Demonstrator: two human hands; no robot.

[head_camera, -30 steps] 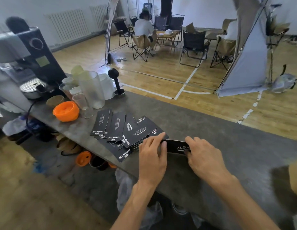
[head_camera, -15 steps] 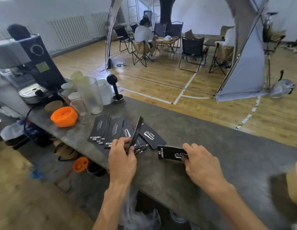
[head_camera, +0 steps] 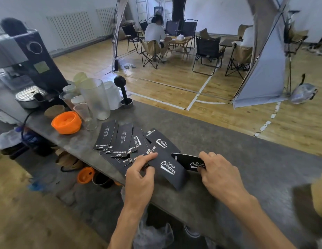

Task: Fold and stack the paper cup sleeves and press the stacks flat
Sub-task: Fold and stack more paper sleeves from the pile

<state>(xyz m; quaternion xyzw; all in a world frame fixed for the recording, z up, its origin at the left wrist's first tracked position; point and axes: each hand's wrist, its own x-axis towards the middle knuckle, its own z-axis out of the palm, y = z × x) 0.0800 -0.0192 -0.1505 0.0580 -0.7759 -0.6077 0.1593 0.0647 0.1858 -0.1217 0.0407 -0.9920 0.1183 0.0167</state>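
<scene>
- The left hand (head_camera: 140, 178) pinches one flat black sleeve (head_camera: 167, 168) by its end, thumb under and fingers on top; the sleeve lies slanted over the near edge of the counter (head_camera: 246, 168), its white script logo facing up.
- The right hand (head_camera: 217, 175) holds a second black sleeve (head_camera: 188, 161) with curled fingers on its right end; this one sits just beside the first, a little farther from the near edge, and their ends look to overlap.
- To the left of both hands, a fanned heap of black sleeves (head_camera: 120, 141) is spread on the counter, overlapping one another, with white print showing.
- The counter is a mottled grey slab running from the left end toward the lower right corner.
- Toward its left end stand an orange bowl (head_camera: 66, 122), several clear cups (head_camera: 92, 97) clustered together, and a black tamper (head_camera: 123, 90) upright at the far edge.
- At the far left end sits a coffee machine (head_camera: 25, 69), black and silver.
- Beyond the far edge, a wooden floor (head_camera: 201, 87) carries white tape lines.
- Folding chairs (head_camera: 207, 53) ring a low table, and a person in a white top (head_camera: 154, 32) sits there, back turned.
- A pale grey tent panel (head_camera: 262, 76) leans at the right; white radiators (head_camera: 72, 27) line the left wall.
</scene>
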